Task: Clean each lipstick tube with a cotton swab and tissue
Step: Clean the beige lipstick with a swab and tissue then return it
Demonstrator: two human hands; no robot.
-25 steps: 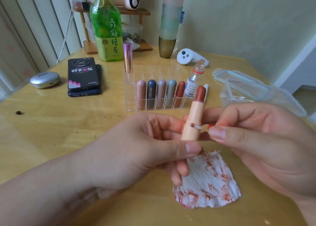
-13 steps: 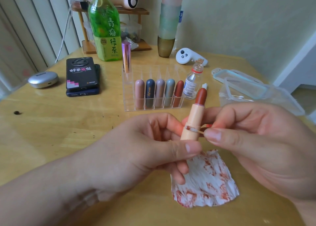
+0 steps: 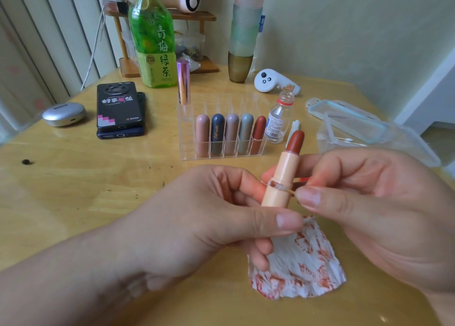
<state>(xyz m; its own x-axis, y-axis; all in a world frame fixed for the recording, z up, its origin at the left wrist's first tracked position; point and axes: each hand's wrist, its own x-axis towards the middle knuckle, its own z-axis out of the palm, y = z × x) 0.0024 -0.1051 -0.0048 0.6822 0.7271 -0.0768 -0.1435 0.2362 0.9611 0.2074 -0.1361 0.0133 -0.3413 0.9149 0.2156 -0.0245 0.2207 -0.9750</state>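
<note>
gripping lipstick tube (image 3: 286, 165) in left hand (image 3: 197, 217), cotton swab (image 3: 283, 187) pinched in right hand (image 3: 369, 207)

The left hand (image 3: 197, 217) comes in from 8 o'clock on a long forearm (image 3: 73, 276) that is bare right to the edge of the view. The right hand (image 3: 369, 202), at 4 o'clock, is bare too and shows only as far as the wrist. Both thumbnails (image 3: 283, 221) are cut short and rounded, with a plain sheen. One right fingertip (image 3: 304, 179) carries a small reddish-orange patch; whether it is a stain or a nail cannot be told.
</note>
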